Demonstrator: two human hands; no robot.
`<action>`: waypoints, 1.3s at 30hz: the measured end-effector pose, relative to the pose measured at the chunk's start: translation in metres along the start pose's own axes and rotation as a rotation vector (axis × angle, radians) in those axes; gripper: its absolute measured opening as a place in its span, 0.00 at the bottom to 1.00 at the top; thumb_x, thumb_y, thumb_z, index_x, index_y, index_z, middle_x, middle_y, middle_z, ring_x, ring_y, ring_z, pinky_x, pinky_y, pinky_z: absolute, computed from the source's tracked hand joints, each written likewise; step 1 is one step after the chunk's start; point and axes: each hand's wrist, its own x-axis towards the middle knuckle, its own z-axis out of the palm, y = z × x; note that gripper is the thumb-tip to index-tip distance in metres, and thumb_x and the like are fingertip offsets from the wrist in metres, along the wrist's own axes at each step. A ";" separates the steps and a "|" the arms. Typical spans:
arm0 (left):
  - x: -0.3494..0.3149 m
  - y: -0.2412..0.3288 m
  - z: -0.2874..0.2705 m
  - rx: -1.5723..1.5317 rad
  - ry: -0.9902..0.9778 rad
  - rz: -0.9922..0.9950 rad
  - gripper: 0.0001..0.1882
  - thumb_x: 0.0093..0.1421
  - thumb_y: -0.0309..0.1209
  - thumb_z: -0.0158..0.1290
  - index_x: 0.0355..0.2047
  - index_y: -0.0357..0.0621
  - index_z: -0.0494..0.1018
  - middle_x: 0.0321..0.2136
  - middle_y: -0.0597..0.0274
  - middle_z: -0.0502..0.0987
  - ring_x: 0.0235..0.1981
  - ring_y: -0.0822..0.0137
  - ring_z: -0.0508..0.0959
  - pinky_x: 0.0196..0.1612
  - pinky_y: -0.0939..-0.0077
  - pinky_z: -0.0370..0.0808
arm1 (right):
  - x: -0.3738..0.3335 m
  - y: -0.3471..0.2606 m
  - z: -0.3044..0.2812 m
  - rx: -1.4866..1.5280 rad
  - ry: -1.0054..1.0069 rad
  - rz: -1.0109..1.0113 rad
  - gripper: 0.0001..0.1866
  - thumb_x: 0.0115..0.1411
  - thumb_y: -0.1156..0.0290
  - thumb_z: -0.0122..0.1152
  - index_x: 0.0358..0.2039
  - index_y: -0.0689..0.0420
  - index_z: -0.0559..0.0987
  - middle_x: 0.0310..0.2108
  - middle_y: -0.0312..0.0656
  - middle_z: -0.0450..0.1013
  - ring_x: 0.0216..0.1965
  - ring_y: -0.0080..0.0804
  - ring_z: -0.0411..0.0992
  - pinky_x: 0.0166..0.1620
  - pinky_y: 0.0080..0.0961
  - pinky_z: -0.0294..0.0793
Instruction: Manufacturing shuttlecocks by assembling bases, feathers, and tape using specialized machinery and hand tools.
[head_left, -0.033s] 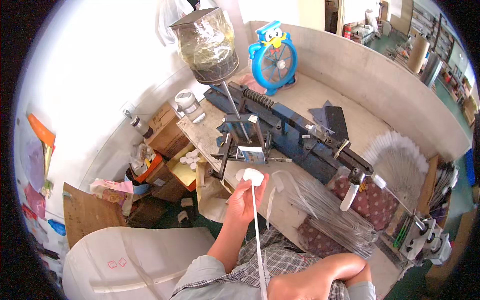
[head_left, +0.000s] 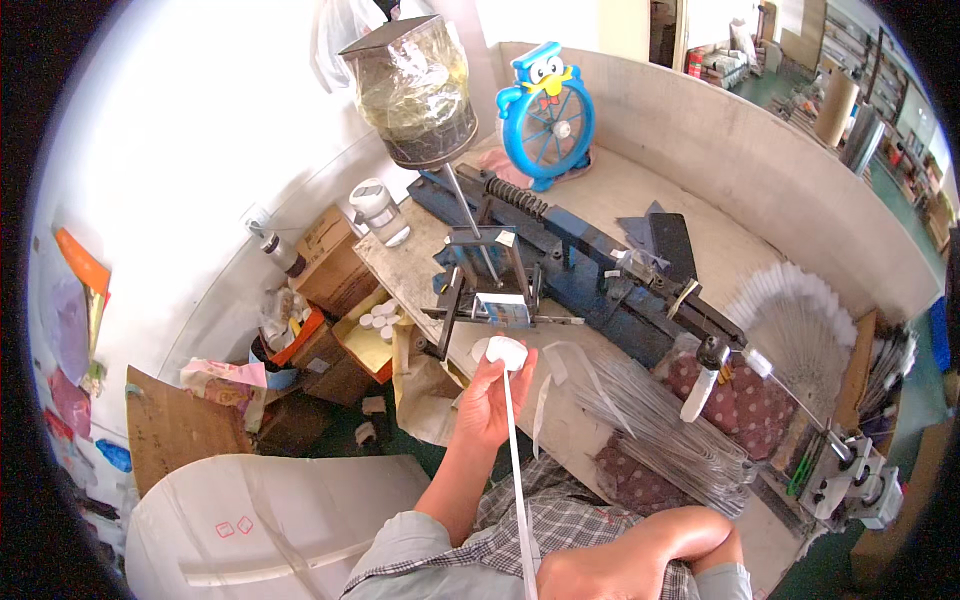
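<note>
My left hand (head_left: 486, 402) is closed around a small roll of white tape (head_left: 507, 352), held up near the table's front edge. From the roll a narrow white strip (head_left: 516, 465) runs straight down across my checked apron (head_left: 500, 520) to the lower edge. Bent across my body, my right arm brings my right hand (head_left: 575, 578) beside the strip's lower end; its fingers are cut off by the picture's edge, so their grip is hidden. Just beyond the roll stands a dark metal fixture (head_left: 490, 265) with an upright rod.
A long blue machine (head_left: 600, 270) crosses the table. Bundles of thin wires (head_left: 670, 430) lie at the right, by a white-handled lever (head_left: 698, 395). A blue duck-shaped wheel toy (head_left: 548, 120) stands at the back. Left are a clear jar (head_left: 380, 212), cardboard boxes (head_left: 325, 260) and white rolls (head_left: 380, 318).
</note>
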 end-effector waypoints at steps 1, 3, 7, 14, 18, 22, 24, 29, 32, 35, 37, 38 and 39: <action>-0.002 0.000 0.002 0.029 -0.037 -0.005 0.18 0.55 0.19 0.50 0.46 0.41 0.65 0.45 0.53 0.69 0.52 0.51 0.68 0.52 0.66 0.73 | 0.000 -0.003 -0.002 -0.020 -0.018 -0.003 0.18 0.59 0.64 0.55 0.15 0.59 0.67 0.10 0.39 0.57 0.10 0.34 0.58 0.15 0.27 0.53; -0.003 0.000 0.000 0.056 -0.073 -0.005 0.19 0.55 0.19 0.50 0.48 0.44 0.65 0.45 0.52 0.69 0.51 0.51 0.68 0.51 0.67 0.74 | -0.002 -0.004 -0.003 -0.035 -0.040 -0.003 0.16 0.58 0.64 0.54 0.18 0.60 0.71 0.10 0.40 0.60 0.11 0.35 0.61 0.15 0.27 0.55; 0.002 -0.004 0.003 0.098 -0.110 0.037 0.21 0.56 0.21 0.50 0.50 0.49 0.64 0.46 0.52 0.69 0.51 0.48 0.68 0.49 0.66 0.76 | -0.007 -0.008 -0.001 -0.027 -0.067 0.029 0.13 0.57 0.65 0.56 0.34 0.63 0.77 0.14 0.42 0.67 0.13 0.35 0.66 0.16 0.26 0.59; -0.003 -0.002 0.008 0.018 -0.023 0.084 0.17 0.57 0.23 0.50 0.48 0.44 0.66 0.43 0.50 0.70 0.52 0.46 0.67 0.51 0.63 0.74 | -0.009 -0.006 -0.001 -0.029 -0.106 -0.104 0.11 0.56 0.65 0.57 0.31 0.61 0.78 0.13 0.41 0.67 0.12 0.35 0.66 0.15 0.25 0.59; 0.000 0.001 0.000 -0.052 0.002 0.029 0.16 0.57 0.22 0.49 0.47 0.38 0.65 0.42 0.49 0.71 0.52 0.47 0.67 0.52 0.61 0.73 | -0.008 -0.014 0.000 -0.049 -0.099 -0.137 0.11 0.56 0.64 0.57 0.27 0.59 0.78 0.12 0.40 0.66 0.12 0.34 0.66 0.14 0.25 0.59; -0.003 0.002 -0.004 0.007 -0.016 0.079 0.17 0.57 0.20 0.49 0.47 0.36 0.63 0.43 0.49 0.70 0.52 0.49 0.68 0.51 0.65 0.74 | -0.019 -0.014 0.000 -0.022 -0.192 -0.115 0.12 0.55 0.60 0.59 0.25 0.55 0.78 0.16 0.35 0.71 0.16 0.29 0.70 0.17 0.23 0.62; -0.001 -0.001 0.002 0.045 -0.047 0.042 0.18 0.57 0.20 0.48 0.48 0.38 0.62 0.44 0.50 0.70 0.52 0.49 0.68 0.51 0.67 0.75 | -0.024 -0.016 0.007 -0.097 -0.201 -0.198 0.13 0.54 0.58 0.61 0.19 0.51 0.75 0.15 0.31 0.69 0.17 0.28 0.70 0.18 0.23 0.63; 0.000 -0.004 -0.001 0.201 -0.145 0.116 0.20 0.59 0.20 0.45 0.52 0.47 0.63 0.49 0.46 0.67 0.54 0.49 0.66 0.50 0.67 0.76 | -0.030 -0.021 0.013 -0.092 -0.152 -0.245 0.15 0.54 0.58 0.61 0.17 0.51 0.73 0.13 0.31 0.65 0.16 0.29 0.68 0.17 0.25 0.61; -0.001 -0.001 0.002 0.090 -0.099 0.091 0.20 0.59 0.22 0.46 0.52 0.47 0.63 0.49 0.46 0.67 0.54 0.47 0.64 0.50 0.65 0.75 | -0.034 -0.023 0.013 -0.121 -0.158 -0.268 0.18 0.55 0.57 0.60 0.14 0.51 0.69 0.12 0.31 0.63 0.15 0.30 0.66 0.17 0.26 0.59; -0.001 0.001 0.005 -0.018 -0.100 0.057 0.19 0.59 0.23 0.47 0.51 0.47 0.65 0.47 0.47 0.68 0.54 0.45 0.63 0.51 0.65 0.74 | -0.038 -0.026 0.014 -0.139 -0.185 -0.284 0.20 0.55 0.57 0.59 0.12 0.51 0.65 0.12 0.32 0.62 0.14 0.30 0.65 0.16 0.26 0.58; -0.002 0.001 0.005 -0.001 -0.085 0.077 0.19 0.59 0.23 0.48 0.51 0.47 0.65 0.47 0.47 0.68 0.54 0.45 0.64 0.51 0.65 0.74 | -0.038 -0.027 0.015 -0.149 -0.212 -0.287 0.21 0.55 0.56 0.58 0.12 0.51 0.64 0.12 0.32 0.61 0.14 0.30 0.65 0.16 0.27 0.58; -0.002 0.001 0.006 0.015 -0.071 0.094 0.18 0.59 0.23 0.48 0.50 0.46 0.66 0.46 0.47 0.68 0.54 0.45 0.64 0.51 0.65 0.74 | -0.038 -0.026 0.015 -0.133 -0.206 -0.293 0.21 0.56 0.57 0.58 0.12 0.50 0.63 0.12 0.32 0.61 0.14 0.30 0.64 0.16 0.27 0.58; -0.002 0.000 0.007 0.015 -0.071 0.094 0.18 0.59 0.23 0.48 0.50 0.46 0.66 0.46 0.47 0.68 0.54 0.45 0.64 0.51 0.65 0.74 | -0.039 -0.026 0.015 -0.117 -0.202 -0.299 0.21 0.56 0.57 0.58 0.12 0.50 0.63 0.12 0.33 0.60 0.14 0.30 0.64 0.17 0.27 0.58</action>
